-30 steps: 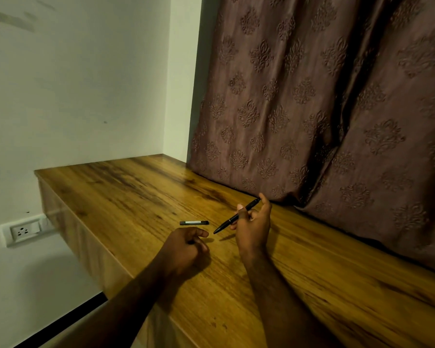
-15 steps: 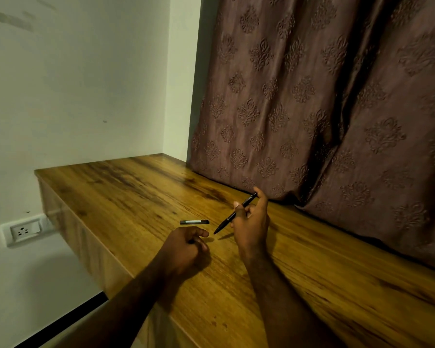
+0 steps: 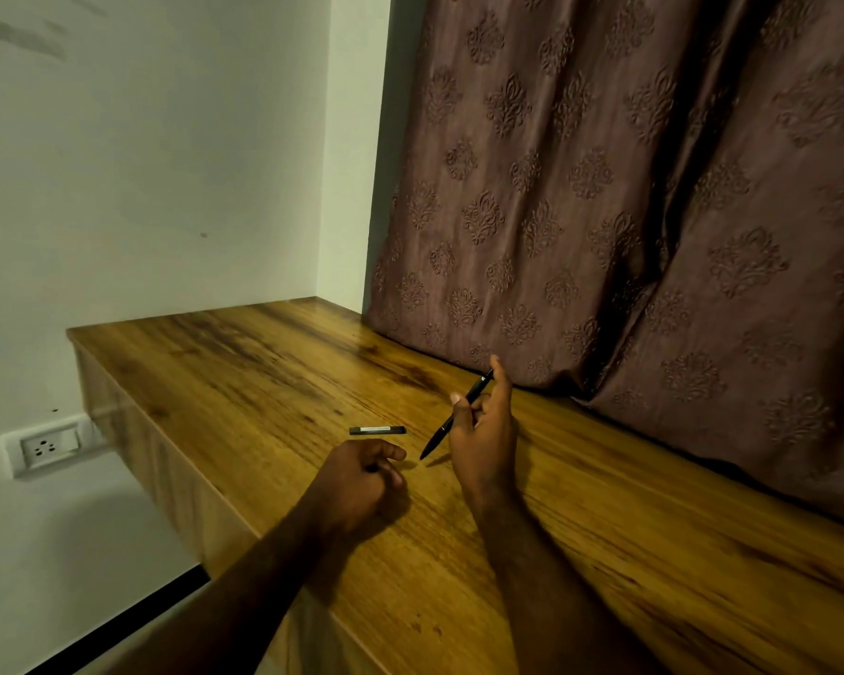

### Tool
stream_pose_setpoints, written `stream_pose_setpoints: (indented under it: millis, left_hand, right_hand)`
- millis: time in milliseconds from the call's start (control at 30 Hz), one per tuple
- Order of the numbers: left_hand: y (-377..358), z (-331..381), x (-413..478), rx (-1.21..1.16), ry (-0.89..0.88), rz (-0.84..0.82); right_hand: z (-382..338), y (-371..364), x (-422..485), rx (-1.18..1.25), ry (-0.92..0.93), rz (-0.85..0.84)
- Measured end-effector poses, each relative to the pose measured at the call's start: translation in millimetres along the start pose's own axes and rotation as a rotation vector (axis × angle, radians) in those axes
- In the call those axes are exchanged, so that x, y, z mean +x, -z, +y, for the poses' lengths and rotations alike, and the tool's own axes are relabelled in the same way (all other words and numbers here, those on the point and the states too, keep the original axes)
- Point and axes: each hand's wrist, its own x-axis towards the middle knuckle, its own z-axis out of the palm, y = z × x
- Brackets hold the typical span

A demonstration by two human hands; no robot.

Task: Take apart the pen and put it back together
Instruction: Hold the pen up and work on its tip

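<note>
Leftmost, a white wall socket (image 3: 50, 448), low beside the wooden desk (image 3: 225, 362). Next, at the desk's near edge, the left hand (image 3: 356, 479): knuckles up, fingers curled under, thumb pointing right. Too dark inside the curl to tell of any small thing gripped. Just beyond it, flat on the wood and apart from both hands, a short black pen piece (image 3: 377, 430) with a pale band. Then the pen (image 3: 438, 435), slanted, tip down-left just above the desk. Pinched mid-barrel by the right hand (image 3: 483, 445), thumb and bent fingers around it, one finger raised by the top end. Behind, to the right, a brown patterned curtain (image 3: 654, 211).
</note>
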Motion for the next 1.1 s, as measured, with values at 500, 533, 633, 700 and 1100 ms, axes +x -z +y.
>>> stream_pose_setpoints:
  millis: [500, 533, 633, 700, 1100]
  left_hand:
    - [6.2, -3.5, 2.9, 0.1, 0.019, -0.031]
    - [7.3, -3.7, 2.7, 0.041, 0.039, -0.051]
    - [5.2, -2.8, 1.0, 0.034, 0.037, -0.075]
    - [4.4, -1.9, 2.0, 0.237, -0.088, -0.021]
    - [0.9, 0.6, -2.9, -0.05, 0.045, -0.057]
  right_hand:
    - [-10.4, 6.4, 5.6, 0.269, -0.201, 0.1]
    - [-10.5, 5.0, 4.4, 0.27, -0.209, 0.085]
    - [-7.8, 1.9, 3.2, 0.28, -0.223, 0.057]
    - [-6.6, 1.7, 3.9, 0.278, -0.222, 0.045]
    - [-6.2, -1.0, 2.3, 0.289, -0.246, -0.021]
